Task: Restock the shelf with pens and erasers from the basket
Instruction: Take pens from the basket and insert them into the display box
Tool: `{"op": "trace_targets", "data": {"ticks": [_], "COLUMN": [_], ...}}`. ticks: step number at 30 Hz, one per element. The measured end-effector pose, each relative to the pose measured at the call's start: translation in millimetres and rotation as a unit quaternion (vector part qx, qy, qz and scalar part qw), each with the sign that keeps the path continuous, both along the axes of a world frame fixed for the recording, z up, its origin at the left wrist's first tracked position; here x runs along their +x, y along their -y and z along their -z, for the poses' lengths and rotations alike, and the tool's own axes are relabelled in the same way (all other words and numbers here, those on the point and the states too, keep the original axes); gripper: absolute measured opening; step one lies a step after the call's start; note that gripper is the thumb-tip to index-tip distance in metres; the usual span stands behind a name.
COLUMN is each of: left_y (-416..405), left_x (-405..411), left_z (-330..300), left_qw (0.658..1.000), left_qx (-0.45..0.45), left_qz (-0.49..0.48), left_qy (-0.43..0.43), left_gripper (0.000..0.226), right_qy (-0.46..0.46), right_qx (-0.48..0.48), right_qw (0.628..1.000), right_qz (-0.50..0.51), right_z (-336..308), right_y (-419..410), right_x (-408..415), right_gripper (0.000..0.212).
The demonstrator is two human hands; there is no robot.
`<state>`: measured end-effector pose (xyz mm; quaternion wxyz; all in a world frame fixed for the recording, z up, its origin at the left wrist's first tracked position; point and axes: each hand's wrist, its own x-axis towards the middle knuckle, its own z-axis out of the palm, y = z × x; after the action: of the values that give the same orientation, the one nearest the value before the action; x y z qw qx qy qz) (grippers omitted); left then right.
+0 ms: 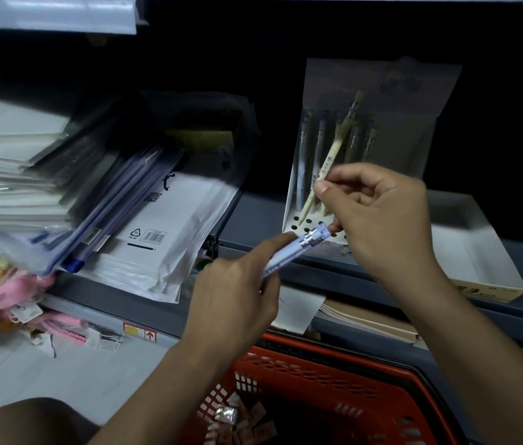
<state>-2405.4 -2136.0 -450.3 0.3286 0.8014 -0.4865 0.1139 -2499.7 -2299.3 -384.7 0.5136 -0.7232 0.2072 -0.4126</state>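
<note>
My left hand [237, 290] grips a pale purple pen [295, 252] that points up and right toward the display. My right hand [379, 213] pinches a cream pen [338, 146] between thumb and fingers, with its lower tip over the holes of the white pen holder [379, 101] on the shelf. Several pens stand upright in that holder. The red basket [327, 374] sits below my arms. Small wrapped erasers [241, 422] lie in its bottom.
A slanted pile of plastic folders and paper packs [144, 220] fills the shelf at left. White notebooks [6, 175] are stacked at far left, with pink packaged items [0, 297] below. An open cardboard box [475, 252] stands right of the holder. Another shelf edge [51, 14] runs overhead.
</note>
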Motion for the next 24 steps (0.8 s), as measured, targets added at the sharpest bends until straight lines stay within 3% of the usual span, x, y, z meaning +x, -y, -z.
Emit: {"op": "trace_targets", "data": {"ticks": [10,24], "left_y": [-6,-6], "left_x": [5,7], "left_z": [0,3], "left_qw": [0.998,0.997], "left_qx": [0.049,0.065], "left_qz": [-0.003,-0.007], "left_qy": [0.041,0.036], "left_gripper": [0.07,0.077], "right_qy": [-0.038,-0.134], "right_qx": [-0.081,-0.162], "right_qw": [0.993,0.975], "right_qz": [0.075,0.068], "right_z": [15,18], "right_y": [4,7], "right_x": [13,14], "right_gripper": [0.005,0.005]}}
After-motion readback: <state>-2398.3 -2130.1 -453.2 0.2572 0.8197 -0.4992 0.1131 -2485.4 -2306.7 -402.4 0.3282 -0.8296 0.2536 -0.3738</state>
